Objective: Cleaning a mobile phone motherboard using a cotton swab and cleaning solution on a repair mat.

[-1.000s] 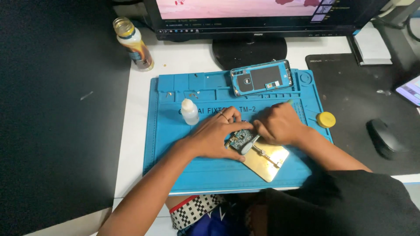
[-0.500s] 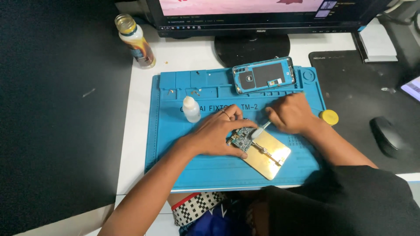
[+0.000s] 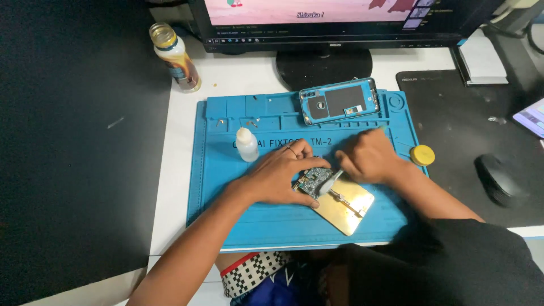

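Pressing down on a small green circuit board (image 3: 313, 180), the left hand (image 3: 280, 175) lies flat with its fingers spread over the board's near edge, apparently to keep it from shifting; that grip is a steadying press, not a closed grasp. The board sits clamped at the upper end of a gold metal holder plate (image 3: 345, 207), which rests on the blue work mat (image 3: 238, 221) in the middle of the white table (image 3: 175, 141). The right hand (image 3: 368, 158) is closed around a slim tool (image 3: 328, 182) whose pale tip touches the board, held low and angled like a pen for fine control. Just behind the left hand stands a small white dropper bottle (image 3: 247, 144), within easy reach. At the mat's far edge lies an opened phone shell (image 3: 339, 100), set clear of the hands. A yellow cap (image 3: 422, 154) lies just off the mat's right side
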